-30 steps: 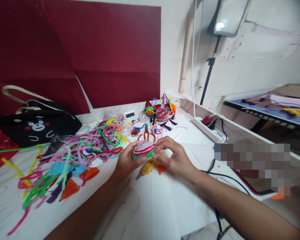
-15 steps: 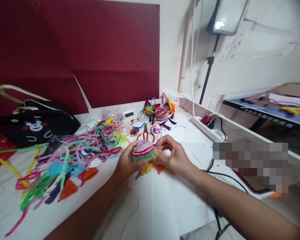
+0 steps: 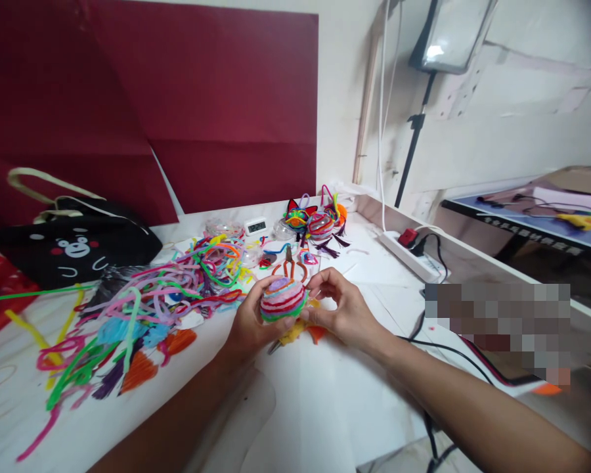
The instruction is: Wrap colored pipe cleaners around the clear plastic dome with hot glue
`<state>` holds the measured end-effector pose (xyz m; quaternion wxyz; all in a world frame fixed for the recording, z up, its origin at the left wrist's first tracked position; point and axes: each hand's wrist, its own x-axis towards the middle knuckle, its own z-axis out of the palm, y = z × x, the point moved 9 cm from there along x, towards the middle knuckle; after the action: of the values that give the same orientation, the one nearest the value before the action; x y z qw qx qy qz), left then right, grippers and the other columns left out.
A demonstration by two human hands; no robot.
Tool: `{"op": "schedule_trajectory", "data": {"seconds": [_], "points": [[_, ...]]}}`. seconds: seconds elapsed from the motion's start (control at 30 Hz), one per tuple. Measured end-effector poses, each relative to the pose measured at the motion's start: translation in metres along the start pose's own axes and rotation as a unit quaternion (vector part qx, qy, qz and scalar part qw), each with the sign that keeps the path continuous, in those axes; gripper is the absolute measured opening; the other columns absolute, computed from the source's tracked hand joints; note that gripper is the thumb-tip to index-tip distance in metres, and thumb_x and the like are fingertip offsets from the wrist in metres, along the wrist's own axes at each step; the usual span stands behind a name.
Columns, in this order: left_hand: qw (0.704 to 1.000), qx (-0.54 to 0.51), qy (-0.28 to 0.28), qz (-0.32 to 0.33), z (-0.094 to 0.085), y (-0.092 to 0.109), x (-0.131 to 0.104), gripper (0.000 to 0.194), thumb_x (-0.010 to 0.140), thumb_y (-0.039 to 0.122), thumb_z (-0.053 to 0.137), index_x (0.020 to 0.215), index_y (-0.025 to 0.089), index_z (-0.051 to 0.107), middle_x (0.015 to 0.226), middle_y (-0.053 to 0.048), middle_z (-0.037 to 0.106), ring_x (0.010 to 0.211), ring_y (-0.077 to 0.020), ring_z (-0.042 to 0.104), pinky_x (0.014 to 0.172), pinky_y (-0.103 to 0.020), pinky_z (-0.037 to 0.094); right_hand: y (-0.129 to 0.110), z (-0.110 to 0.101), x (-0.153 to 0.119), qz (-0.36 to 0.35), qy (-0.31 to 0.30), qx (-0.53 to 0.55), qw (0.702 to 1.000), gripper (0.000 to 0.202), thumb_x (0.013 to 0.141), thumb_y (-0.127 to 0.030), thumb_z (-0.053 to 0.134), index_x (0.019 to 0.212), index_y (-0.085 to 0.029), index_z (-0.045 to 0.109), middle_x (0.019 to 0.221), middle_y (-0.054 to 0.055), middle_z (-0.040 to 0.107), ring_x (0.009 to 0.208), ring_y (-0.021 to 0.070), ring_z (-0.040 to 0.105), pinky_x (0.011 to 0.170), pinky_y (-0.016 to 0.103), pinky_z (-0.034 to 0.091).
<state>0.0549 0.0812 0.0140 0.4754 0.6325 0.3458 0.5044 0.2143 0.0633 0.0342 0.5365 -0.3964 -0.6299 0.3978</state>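
Observation:
My left hand (image 3: 251, 315) is closed round a dome-shaped ball (image 3: 282, 299) covered in coiled pipe cleaners, with purple and orange at the top and pink, red, white and green stripes below. At the ball's right edge, the curled thumb and fingers of my right hand (image 3: 342, 309) grip its rim; whether a loose end is between them I cannot tell. Beneath both hands lies a yellow tool (image 3: 291, 334) with a metal tip, mostly hidden. Just beyond the ball are pliers (image 3: 289, 263) with orange handles.
A tangled heap of pipe cleaners (image 3: 172, 282) and orange tassels (image 3: 140, 373) spread on the left. Behind stand a small digital clock (image 3: 256, 226) and a cat-faced ornament (image 3: 298, 215). A power strip (image 3: 414, 257) with cables lies right; a black bag (image 3: 73, 253) sits far left.
The ball has tilted in my hands, so more of its purple and orange top shows. Both hands keep nearly the same place. The whole view has shifted slightly.

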Motion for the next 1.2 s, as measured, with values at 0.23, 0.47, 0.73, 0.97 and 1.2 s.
{"op": "schedule_trajectory", "data": {"seconds": [0.23, 0.47, 0.73, 0.97, 1.2], "points": [[0.996, 0.074, 0.015, 0.047, -0.001, 0.017, -0.003, 0.071, 0.061, 0.021, 0.08, 0.124, 0.02, 0.049, 0.122, -0.01, 0.061, 0.111, -0.0268, 0.061, 0.094, -0.035, 0.05, -0.005, 0.005, -0.001, -0.042, -0.032, -0.017, 0.998, 0.038, 0.072, -0.023, 0.075, 0.103, -0.021, 0.053, 0.105, 0.004, 0.061, 0.097, 0.0188, 0.058, 0.088, 0.034, 0.046], [0.983, 0.155, 0.034, 0.089, -0.002, 0.03, -0.006, 0.075, 0.061, 0.026, 0.078, 0.127, 0.015, 0.044, 0.128, -0.017, 0.054, 0.12, -0.0329, 0.055, 0.104, -0.046, 0.042, -0.012, 0.006, -0.003, -0.089, -0.044, -0.031, 0.995, 0.044, 0.071, -0.014, 0.074, 0.108, -0.022, 0.052, 0.11, 0.004, 0.061, 0.103, 0.0197, 0.059, 0.091, 0.036, 0.046], [0.958, 0.233, 0.044, 0.163, -0.003, 0.042, -0.011, 0.077, 0.06, 0.024, 0.077, 0.129, 0.016, 0.044, 0.129, -0.016, 0.054, 0.12, -0.0333, 0.056, 0.105, -0.046, 0.042, -0.011, 0.006, -0.006, -0.116, -0.035, -0.067, 0.99, 0.048, 0.071, -0.01, 0.073, 0.11, -0.024, 0.051, 0.115, 0.005, 0.061, 0.106, 0.0211, 0.058, 0.092, 0.037, 0.046], [0.967, 0.207, 0.051, 0.14, -0.005, 0.037, -0.011, 0.077, 0.056, 0.021, 0.079, 0.127, 0.019, 0.049, 0.129, -0.014, 0.056, 0.12, -0.0341, 0.056, 0.104, -0.044, 0.044, -0.018, 0.008, -0.008, -0.149, -0.052, -0.115, 0.981, 0.044, 0.075, -0.014, 0.071, 0.113, -0.023, 0.05, 0.117, 0.006, 0.062, 0.107, 0.0212, 0.058, 0.093, 0.038, 0.046], [0.989, 0.112, 0.057, 0.083, -0.007, 0.033, -0.005, 0.081, 0.056, 0.019, 0.081, 0.129, 0.02, 0.046, 0.127, -0.012, 0.058, 0.118, -0.0308, 0.057, 0.1, -0.04, 0.046, -0.022, 0.008, -0.005, -0.134, -0.054, -0.129, 0.981, 0.042, 0.079, -0.028, 0.071, 0.116, -0.023, 0.052, 0.114, 0.007, 0.063, 0.104, 0.0211, 0.06, 0.09, 0.037, 0.047]]}}
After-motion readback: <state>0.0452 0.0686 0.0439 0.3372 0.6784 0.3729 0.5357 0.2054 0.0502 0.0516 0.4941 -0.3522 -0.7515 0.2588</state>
